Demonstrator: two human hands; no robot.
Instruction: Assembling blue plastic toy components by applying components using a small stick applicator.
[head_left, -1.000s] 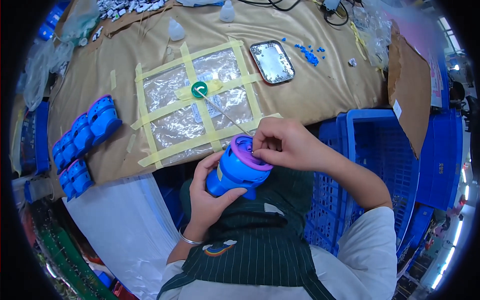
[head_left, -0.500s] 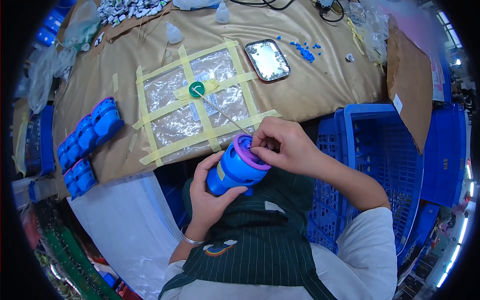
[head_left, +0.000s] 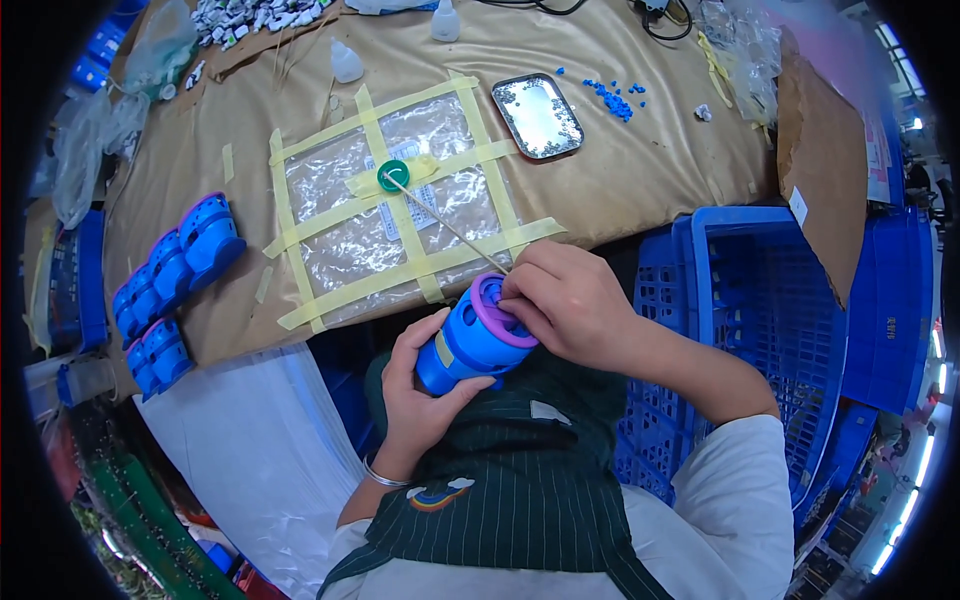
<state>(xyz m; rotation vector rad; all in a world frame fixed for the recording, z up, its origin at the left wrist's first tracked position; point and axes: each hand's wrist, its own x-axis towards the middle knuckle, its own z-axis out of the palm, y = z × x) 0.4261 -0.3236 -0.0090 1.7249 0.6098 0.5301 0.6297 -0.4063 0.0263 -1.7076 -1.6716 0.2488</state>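
My left hand (head_left: 418,385) is wrapped round a blue cylindrical plastic housing (head_left: 474,345) with a purple ring (head_left: 513,334) at its open end. The housing is tilted over my lap, its open end toward my right hand. My right hand (head_left: 570,300) has its fingertips closed inside the purple ring, and what they grip is hidden. A thin stick (head_left: 445,222) runs from a small green cap (head_left: 393,176) on the table to the back of my right fingers. Whether that hand also holds the stick I cannot tell.
Yellow tape fixes a clear plastic sheet (head_left: 330,235) to the table. Several blue housings (head_left: 172,270) stand at the left. A tray of tiny metal parts (head_left: 540,118), small blue pieces (head_left: 612,100) and a white dropper bottle (head_left: 346,63) lie farther back. A blue crate (head_left: 765,222) stands at right.
My right hand has turned slightly, with its fingers reaching deeper into the purple ring. The housing has shifted a little; my left hand keeps its hold.
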